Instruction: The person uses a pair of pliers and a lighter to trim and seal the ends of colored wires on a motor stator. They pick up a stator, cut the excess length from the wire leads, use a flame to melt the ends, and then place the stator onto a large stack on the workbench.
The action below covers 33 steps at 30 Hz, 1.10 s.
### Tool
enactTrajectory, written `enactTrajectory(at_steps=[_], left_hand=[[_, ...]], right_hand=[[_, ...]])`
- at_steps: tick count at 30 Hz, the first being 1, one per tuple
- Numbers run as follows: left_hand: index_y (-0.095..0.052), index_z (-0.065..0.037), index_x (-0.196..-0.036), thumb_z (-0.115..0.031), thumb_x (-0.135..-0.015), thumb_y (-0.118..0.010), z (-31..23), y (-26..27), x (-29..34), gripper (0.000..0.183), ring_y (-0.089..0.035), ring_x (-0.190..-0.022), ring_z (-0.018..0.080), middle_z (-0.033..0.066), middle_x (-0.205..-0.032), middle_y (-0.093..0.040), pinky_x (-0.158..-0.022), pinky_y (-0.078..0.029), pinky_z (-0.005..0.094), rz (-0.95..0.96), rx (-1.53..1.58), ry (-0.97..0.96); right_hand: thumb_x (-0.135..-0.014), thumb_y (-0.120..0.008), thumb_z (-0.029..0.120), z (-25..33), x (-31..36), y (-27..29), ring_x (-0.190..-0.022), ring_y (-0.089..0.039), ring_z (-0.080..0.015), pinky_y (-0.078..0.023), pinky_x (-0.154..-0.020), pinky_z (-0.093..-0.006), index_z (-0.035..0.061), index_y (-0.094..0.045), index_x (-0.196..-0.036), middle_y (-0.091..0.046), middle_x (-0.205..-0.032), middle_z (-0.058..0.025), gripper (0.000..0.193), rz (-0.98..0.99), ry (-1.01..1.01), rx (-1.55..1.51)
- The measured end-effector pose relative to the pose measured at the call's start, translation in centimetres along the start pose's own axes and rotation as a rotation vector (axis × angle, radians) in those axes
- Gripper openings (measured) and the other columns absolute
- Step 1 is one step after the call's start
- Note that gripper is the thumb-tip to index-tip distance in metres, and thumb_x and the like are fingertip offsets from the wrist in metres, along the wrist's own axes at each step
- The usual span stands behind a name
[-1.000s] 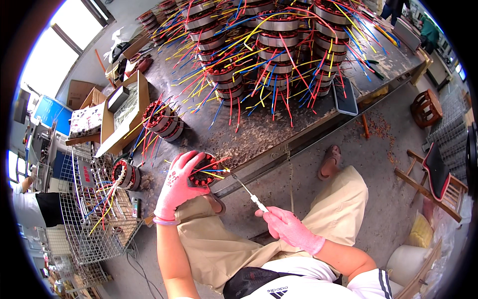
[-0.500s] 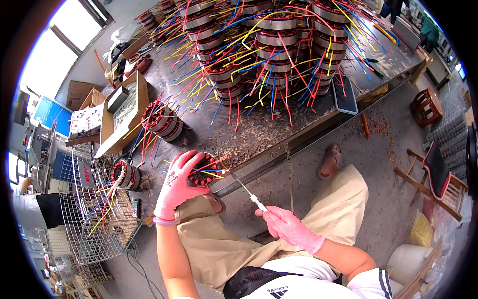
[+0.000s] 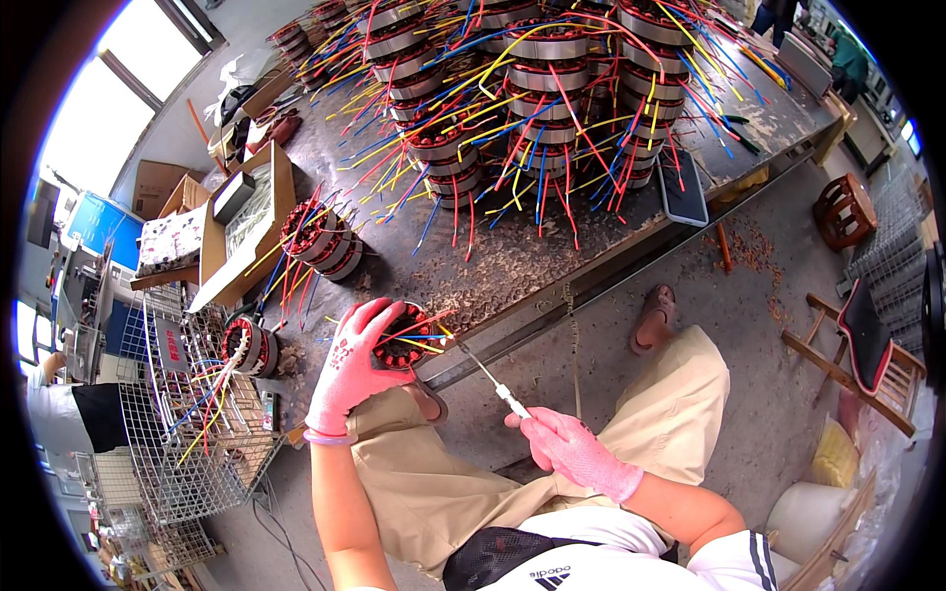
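Note:
My left hand, in a pink glove, is closed around a motor stator at the near table edge. Its ring shows red-coated teeth inside, and red, yellow and blue wires stick out to the right. In my right hand, also gloved in pink, is a slim tool with a white handle and a long thin metal shaft. The shaft's tip reaches the wire ends beside the stator; whether it touches them I cannot tell. Another stator with white sleeving sits left of my left hand.
Tall stacks of wired stators fill the table's far side. A short stator stack and a cardboard box stand at left. A phone lies near the front edge. Wire baskets are left of the table; a stool stands right.
Both hands keep their hold and place, with hardly any movement. A small bright orange spot at the wire ends near the tool's tip has faded.

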<state>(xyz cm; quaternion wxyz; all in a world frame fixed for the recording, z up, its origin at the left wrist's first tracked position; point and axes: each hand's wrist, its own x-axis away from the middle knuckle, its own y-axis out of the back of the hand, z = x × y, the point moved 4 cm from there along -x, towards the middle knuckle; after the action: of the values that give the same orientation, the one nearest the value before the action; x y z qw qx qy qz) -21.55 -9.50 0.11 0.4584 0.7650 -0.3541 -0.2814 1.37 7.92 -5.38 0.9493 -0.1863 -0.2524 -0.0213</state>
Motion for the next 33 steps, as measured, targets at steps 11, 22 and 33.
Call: enactTrajectory(at_steps=[11, 22, 33], left_hand=[[-0.051, -0.007, -0.137, -0.012, -0.05, -0.086, 0.0, 0.0, 0.0, 0.094, -0.044, -0.128, 0.0378, 0.0158, -0.138, -0.049, -0.11, -0.036, 0.0449, 0.004, -0.003, -0.012], [-0.054, -0.011, -0.135, -0.018, -0.049, -0.087, 0.0, 0.0, 0.2, 0.092, -0.043, -0.127, 0.0407, 0.0171, -0.135, -0.05, -0.112, -0.032, 0.05, -0.045, -0.021, 0.027], [-0.052, -0.009, -0.135, -0.022, -0.048, -0.088, -0.4, 0.4, -0.1, 0.095, -0.04, -0.135, 0.0319, 0.0126, -0.136, -0.052, -0.12, -0.02, 0.0502, -0.029, -0.115, -0.027]], right_hand=[[-0.105, -0.044, 0.025, -0.5, -0.2, 0.1, -0.056, -0.04, -0.0042, -0.034, -0.051, -0.0223, -0.0005, -0.057, -0.124, -0.043, -0.068, 0.0044, 0.034, 0.004, 0.014, -0.022], [-0.104, -0.044, 0.022, -0.1, 0.1, 0.4, -0.055, -0.038, -0.0046, -0.031, -0.049, -0.0223, 0.0008, -0.058, -0.124, -0.042, -0.066, 0.0047, 0.032, -0.039, -0.022, -0.037], [-0.104, -0.045, 0.021, 0.4, 0.0, 0.8, -0.053, -0.038, -0.0045, -0.029, -0.047, -0.0216, 0.0017, -0.059, -0.122, -0.042, -0.064, 0.0052, 0.031, -0.039, 0.011, -0.082]])
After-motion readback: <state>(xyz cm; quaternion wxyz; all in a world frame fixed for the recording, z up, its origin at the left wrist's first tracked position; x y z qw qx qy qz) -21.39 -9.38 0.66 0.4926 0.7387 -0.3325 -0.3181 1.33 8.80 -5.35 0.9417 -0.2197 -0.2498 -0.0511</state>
